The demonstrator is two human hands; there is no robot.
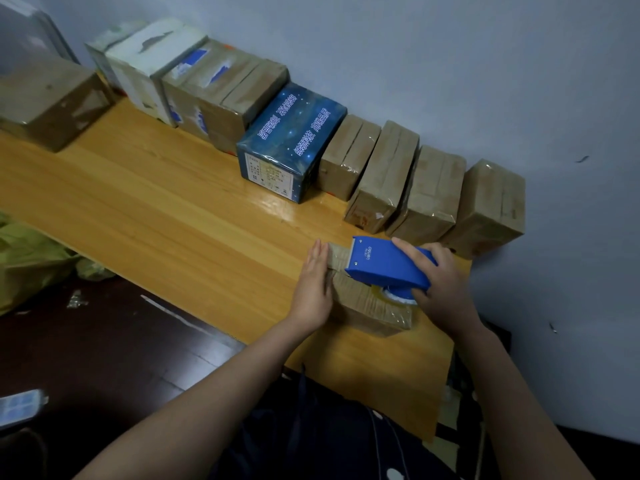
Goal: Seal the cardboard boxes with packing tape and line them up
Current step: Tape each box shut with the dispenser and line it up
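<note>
My right grip (440, 285) wrapping round blue tape dispenser (388, 265), fingers curled over its body, holding it down on top of cardboard box (370, 308). My left grip (313, 285) lying flat, fingers straight, pressing box's left side, holding nothing. Box sitting on bench (156, 209) near right end, just in front of row of taped boxes (433, 188) lining wall. Blue printed box (291, 143) standing mid-row. Lone brown box (52, 98) sitting apart at far left.
</note>
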